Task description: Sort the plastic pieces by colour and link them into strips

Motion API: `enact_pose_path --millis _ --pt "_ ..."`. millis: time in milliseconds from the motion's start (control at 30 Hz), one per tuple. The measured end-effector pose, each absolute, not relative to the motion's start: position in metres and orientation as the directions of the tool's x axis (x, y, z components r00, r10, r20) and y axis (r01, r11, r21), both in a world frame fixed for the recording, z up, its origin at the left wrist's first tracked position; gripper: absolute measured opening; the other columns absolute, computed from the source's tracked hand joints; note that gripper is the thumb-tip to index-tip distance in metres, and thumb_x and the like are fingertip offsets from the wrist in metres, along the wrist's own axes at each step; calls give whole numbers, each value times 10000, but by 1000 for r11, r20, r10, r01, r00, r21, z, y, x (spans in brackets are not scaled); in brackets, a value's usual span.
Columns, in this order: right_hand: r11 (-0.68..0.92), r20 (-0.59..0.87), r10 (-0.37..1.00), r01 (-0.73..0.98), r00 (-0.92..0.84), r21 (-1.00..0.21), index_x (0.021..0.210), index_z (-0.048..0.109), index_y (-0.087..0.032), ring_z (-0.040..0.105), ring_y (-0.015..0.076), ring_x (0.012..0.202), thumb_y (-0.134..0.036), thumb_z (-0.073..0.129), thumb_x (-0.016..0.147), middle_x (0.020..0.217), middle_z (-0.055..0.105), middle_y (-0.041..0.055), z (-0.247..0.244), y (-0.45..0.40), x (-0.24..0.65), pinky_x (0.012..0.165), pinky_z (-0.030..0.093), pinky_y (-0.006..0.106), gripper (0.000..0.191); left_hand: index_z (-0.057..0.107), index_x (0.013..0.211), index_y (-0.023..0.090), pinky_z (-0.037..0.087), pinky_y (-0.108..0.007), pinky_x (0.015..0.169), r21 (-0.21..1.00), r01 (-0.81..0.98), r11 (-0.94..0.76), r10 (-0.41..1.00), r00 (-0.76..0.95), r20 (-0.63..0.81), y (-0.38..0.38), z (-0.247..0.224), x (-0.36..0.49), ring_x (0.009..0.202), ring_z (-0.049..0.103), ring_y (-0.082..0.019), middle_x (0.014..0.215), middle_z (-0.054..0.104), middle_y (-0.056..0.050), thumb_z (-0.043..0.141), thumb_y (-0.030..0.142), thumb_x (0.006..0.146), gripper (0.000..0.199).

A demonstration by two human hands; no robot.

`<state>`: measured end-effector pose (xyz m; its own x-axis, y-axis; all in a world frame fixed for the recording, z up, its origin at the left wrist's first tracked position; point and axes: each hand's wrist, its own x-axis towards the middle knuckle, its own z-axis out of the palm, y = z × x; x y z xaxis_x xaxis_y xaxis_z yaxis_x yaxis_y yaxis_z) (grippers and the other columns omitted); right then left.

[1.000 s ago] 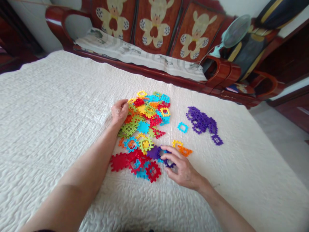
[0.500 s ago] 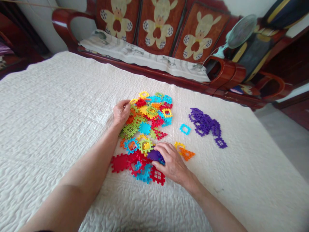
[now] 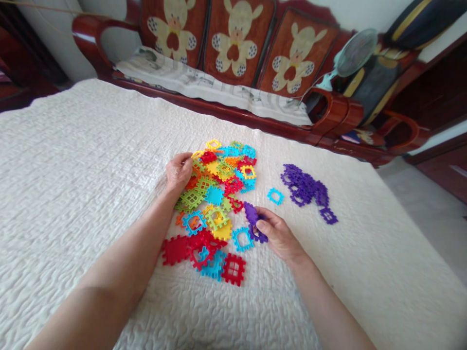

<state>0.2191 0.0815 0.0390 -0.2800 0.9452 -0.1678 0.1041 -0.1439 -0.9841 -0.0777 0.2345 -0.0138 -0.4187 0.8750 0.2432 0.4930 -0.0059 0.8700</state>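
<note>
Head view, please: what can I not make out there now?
In the head view:
Purple pieces: held number unclear; right hand covers part.
Purple heap: count unclear; pieces overlap.
Left hand: grip unclear; its own back hides it.
Left cushion: top cut off by the upper edge.

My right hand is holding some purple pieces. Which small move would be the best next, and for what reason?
Probably carry the purple pieces in your right hand over to the purple pile and lay them there. They match its colour, and it lies apart from the mixed-colour pile.
</note>
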Motion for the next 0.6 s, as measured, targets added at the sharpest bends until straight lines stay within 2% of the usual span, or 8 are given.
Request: enact_pose_path --millis 67,167,267,333,400,500,600 --pt "-190 -197 952 54 -235 -980 1113 626 -216 621 150 681 -571 691 729 896 681 43 39 85 224 620 536 290 527 698 1050 201 507 -299 825 872 489 4 875 -424 234 235 -14 -78 887 645 -185 929 704 -34 468 330 787 373" --pt "-126 -140 981 114 -130 -986 1130 630 -231 610 146 673 -549 699 724 946 682 44 48 92 241 619 532 294 521 696 1059 202 508 -300 819 879 477 4 874 -429 229 235 -15 -78 878 650 -185 925 706 -36 470 344 792 377" --pt "-9 38 992 370 120 -929 1167 624 -240 629 174 791 -507 687 743 1027 681 46 61 104 276 731 538 331 505 700 1046 204 509 -303 816 883 470 -11 875 -422 236 235 -15 -77 877 654 -189 925 708 -39 472 349 793 370" --pt "3 219 927 577 305 -816 1150 636 -221 631 214 891 -505 694 722 1050 679 61 64 112 306 854 513 396 517 703 1035 210 511 -308 811 883 469 -18 877 -417 240 234 -14 -77 874 657 -195 926 710 -41 475 347 791 361" --pt "-39 376 836 728 399 -685 1118 649 -199 626 253 946 -516 676 715 1062 674 87 63 120 333 928 474 462 513 704 1027 219 513 -316 813 883 470 -15 878 -417 236 233 -11 -77 871 658 -198 929 712 -40 477 341 789 351" --pt "-28 546 770 872 331 -488 1090 645 -171 575 314 1099 -507 646 724 1187 618 146 60 125 354 997 418 525 497 702 1028 232 516 -326 819 882 472 10 880 -423 216 232 -9 -76 865 659 -201 932 716 -33 480 340 786 346" --pt "132 635 757 917 151 -376 1121 613 -180 515 310 1207 -455 611 778 1281 560 151 56 122 343 1047 384 525 439 699 1039 236 519 -329 821 883 468 25 881 -429 202 232 -9 -76 867 660 -204 930 717 -28 480 350 783 355"
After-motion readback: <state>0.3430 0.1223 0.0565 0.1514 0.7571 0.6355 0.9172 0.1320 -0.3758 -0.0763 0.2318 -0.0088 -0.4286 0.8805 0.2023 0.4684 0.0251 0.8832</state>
